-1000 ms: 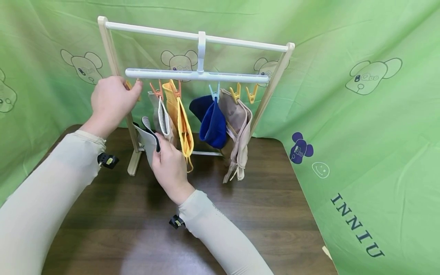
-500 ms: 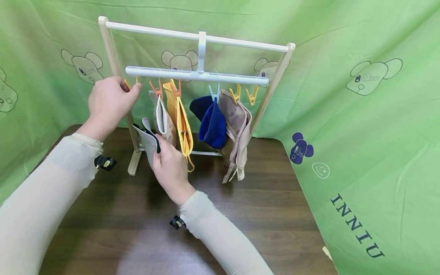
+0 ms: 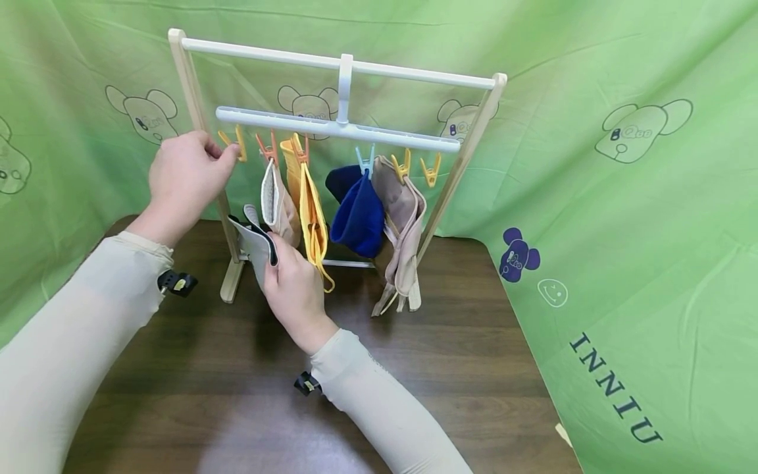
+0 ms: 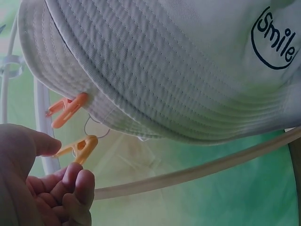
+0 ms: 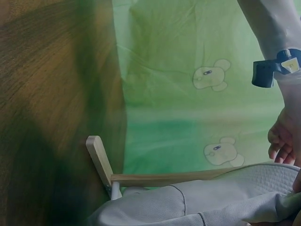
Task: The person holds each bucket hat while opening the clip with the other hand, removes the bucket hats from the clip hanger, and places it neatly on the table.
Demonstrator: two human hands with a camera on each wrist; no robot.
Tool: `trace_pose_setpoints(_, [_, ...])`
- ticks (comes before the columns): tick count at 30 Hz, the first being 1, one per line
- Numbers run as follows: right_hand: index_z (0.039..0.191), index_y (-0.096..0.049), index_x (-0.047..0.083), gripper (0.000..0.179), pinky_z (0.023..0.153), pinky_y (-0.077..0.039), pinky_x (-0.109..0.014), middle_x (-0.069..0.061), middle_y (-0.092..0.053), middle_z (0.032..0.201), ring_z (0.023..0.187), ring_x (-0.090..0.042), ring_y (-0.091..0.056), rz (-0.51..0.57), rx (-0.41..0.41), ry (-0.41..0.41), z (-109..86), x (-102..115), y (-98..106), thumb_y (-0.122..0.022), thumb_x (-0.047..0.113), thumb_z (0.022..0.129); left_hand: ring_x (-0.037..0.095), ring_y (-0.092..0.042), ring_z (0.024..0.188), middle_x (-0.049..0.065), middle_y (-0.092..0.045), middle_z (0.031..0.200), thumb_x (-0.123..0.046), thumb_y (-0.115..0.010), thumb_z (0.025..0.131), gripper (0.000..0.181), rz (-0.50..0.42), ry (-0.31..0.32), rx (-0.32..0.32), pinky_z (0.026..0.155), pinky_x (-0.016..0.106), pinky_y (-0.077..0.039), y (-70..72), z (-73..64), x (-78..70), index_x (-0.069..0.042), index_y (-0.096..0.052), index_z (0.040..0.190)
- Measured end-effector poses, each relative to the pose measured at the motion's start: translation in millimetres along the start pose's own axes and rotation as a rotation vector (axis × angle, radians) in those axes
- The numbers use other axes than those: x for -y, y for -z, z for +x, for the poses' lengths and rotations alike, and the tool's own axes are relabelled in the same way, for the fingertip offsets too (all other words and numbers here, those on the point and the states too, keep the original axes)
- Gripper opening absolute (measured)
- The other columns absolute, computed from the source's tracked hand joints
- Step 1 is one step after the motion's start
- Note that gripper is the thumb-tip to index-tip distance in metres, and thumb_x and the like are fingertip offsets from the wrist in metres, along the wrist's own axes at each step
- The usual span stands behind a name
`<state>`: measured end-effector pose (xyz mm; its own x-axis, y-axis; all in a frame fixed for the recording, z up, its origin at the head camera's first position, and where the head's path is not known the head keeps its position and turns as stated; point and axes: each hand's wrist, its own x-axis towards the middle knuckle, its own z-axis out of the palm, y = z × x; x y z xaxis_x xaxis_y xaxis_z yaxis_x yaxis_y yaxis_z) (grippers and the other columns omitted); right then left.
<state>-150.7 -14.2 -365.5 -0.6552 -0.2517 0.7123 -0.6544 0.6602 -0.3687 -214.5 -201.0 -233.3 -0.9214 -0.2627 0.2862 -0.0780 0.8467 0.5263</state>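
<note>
My right hand (image 3: 296,283) grips the brim of a pale grey bucket hat (image 3: 256,250), held low at the left of the rack. "Smile" is printed on this hat (image 4: 277,37) in the left wrist view. My left hand (image 3: 186,172) is raised at the left end of a white hanger (image 3: 278,120), beside a yellow clothespin (image 3: 240,145). Thumb and fingers stand apart around the clothespin's handles (image 4: 77,149); whether they touch them, I cannot tell. Two orange clothespins hold a beige cloth item (image 3: 278,197) and a yellow one (image 3: 314,217) to the right.
The hanger hooks over the rack's top bar (image 3: 414,74). A blue cloth item (image 3: 358,217) and a beige one with strings (image 3: 405,230) hang toward the right, by a bare yellow clothespin (image 3: 430,172). Brown tabletop (image 3: 474,382) lies below; green curtain (image 3: 622,230) surrounds it.
The hanger's left end has risen and its right end dipped, swinging the hung items slightly left. My left hand has shifted a little left, exposing more of the yellow clothespin. The right hand stays nearly still.
</note>
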Motion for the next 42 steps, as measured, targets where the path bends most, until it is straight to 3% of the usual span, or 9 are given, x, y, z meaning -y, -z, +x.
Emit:
trace_pose_setpoints(13, [0.127,-0.066,0.005,0.035,0.07,-0.06,-0.028,-0.007,-0.076,0.104,0.084,-0.016,-0.074,-0.019,0.0,0.018,-2.0,-3.1,0.6,-0.069,0.009,0.092,0.03,-0.063,0.086,0.012,-0.073,0.099,-0.054,-0.049,0.1,0.049,-0.015,-0.048,-0.039,0.064,0.041,-0.042,6.2,-10.8,16.7,-0.01,-0.07,0.104])
trace_pose_setpoints(25, [0.128,-0.065,0.006,0.038,0.071,-0.06,-0.029,-0.007,-0.076,0.106,0.085,-0.018,-0.074,-0.016,-0.014,0.02,-2.5,-4.7,1.9,-0.07,0.008,0.091,0.027,-0.06,0.078,0.01,-0.072,0.092,-0.048,-0.052,0.101,0.042,-0.024,-0.131,-0.093,0.065,0.04,-0.041,3.5,-30.9,23.5,-0.01,-0.07,0.102])
trace_pose_setpoints(42, [0.126,-0.065,0.004,0.037,0.08,-0.06,-0.03,-0.009,-0.076,0.108,0.093,-0.019,-0.074,0.038,-0.039,0.03,-4.5,-1.6,5.5,-0.069,0.003,0.089,0.019,-0.056,0.085,0.009,-0.07,0.097,-0.039,-0.059,0.1,0.034,-0.072,-0.171,-0.149,0.071,0.029,-0.036,13.1,-69.2,43.1,-0.008,-0.073,0.104])
